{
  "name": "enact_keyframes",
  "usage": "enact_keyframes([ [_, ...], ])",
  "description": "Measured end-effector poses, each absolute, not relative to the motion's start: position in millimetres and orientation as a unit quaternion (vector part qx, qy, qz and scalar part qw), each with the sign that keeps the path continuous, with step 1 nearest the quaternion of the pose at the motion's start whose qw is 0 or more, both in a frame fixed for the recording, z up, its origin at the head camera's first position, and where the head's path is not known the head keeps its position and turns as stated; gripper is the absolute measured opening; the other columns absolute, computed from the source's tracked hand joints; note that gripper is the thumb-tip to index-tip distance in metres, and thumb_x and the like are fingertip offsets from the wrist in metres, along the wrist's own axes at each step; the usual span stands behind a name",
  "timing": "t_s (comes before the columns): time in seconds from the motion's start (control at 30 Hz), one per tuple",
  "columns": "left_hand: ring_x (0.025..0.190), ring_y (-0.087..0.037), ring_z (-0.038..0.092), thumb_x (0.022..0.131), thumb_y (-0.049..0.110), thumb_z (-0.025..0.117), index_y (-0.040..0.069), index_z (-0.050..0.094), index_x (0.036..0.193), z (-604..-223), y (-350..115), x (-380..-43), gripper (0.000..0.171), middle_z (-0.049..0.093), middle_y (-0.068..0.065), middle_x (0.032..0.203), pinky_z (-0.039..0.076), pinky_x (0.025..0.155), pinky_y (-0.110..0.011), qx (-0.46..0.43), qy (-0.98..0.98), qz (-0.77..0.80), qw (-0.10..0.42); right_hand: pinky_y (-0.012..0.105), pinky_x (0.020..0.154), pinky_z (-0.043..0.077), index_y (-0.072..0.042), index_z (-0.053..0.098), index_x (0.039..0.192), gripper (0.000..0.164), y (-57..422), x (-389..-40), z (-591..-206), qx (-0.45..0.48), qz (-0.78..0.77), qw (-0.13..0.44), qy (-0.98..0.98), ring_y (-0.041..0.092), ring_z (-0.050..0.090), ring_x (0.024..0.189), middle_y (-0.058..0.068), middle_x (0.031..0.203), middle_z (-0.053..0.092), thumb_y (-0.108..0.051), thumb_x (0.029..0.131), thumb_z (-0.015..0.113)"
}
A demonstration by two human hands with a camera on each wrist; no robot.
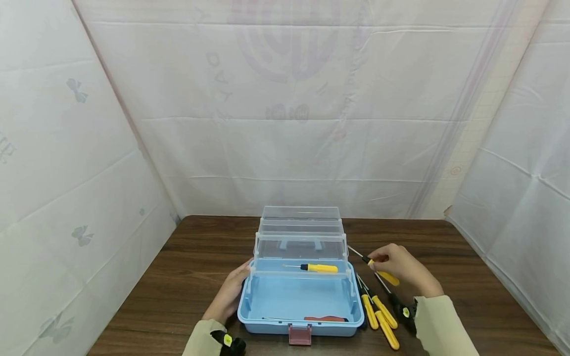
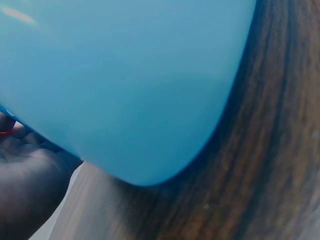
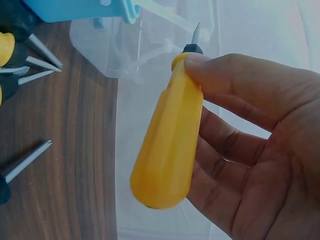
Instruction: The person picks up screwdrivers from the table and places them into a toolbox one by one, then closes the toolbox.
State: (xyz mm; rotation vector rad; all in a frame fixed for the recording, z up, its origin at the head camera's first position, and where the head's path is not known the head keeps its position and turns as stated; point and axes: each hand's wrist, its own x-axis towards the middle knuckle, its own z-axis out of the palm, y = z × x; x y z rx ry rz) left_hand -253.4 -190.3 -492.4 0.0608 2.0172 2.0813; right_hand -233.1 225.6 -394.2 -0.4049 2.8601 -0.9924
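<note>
My right hand [image 1: 403, 267] pinches a yellow-handled screwdriver [image 3: 167, 145] between thumb and fingers, near the black collar. Its shaft points up and left, towards the toolbox's back right. The light-blue toolbox [image 1: 300, 331] stands with its clear lid and tiers raised. Against its left side rests my left hand [image 1: 229, 291], its fingertips near the rim and partly hidden by the box. A small yellow screwdriver [image 1: 321, 268] lies in a clear upper tray. On the box floor, by the front wall, lies a red-handled screwdriver [image 1: 327, 319].
Several yellow-handled screwdrivers [image 1: 385, 311] lie on the brown wooden table [image 1: 196, 267], right of the box. A black-handled screwdriver [image 1: 396, 301] lies beside them, partly under the right wrist. A pink latch [image 1: 300, 335] hangs at the box's front. White cloth walls [image 1: 285, 148] enclose the table.
</note>
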Motion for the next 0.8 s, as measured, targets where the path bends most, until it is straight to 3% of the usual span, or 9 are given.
enact_keyframes([
  [0.8,0.144,-0.041,0.021,0.104,0.031,0.034,0.005,0.026,0.151,-491.9,-191.1,-252.2,0.055,0.023,-0.020,0.157,0.025,0.114,-0.058,0.024,0.692,0.711,0.119,0.026,0.062,0.052,0.002,0.070,0.109,0.024,208.7,-258.3,-384.0,-0.188,-0.320,0.057,0.927,0.012,0.057,0.069,0.005,0.091,0.072,-0.012,0.090,0.065],
])
